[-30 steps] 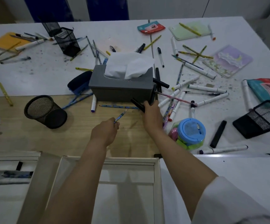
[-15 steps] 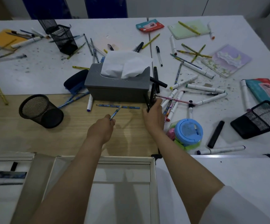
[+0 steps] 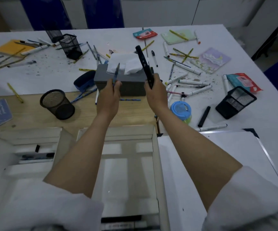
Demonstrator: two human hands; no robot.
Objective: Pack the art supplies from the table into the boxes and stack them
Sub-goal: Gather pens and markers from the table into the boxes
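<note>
Black marker upright in right hand, pencil in left hand

The white table carries scattered markers, mesh cups and notebooks.

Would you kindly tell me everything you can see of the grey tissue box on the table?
The grey tissue box is a plain rectangular box with a matte, dark grey look; its material cannot be told. White tissue bulges, crumpled, from its open top. It stands upright across the seam where the white table meets the wooden surface. The left hand and right hand are raised in front of it and hide parts of its front. A dark blue case lies at its left end, and a blue pencil lies before it.
</note>
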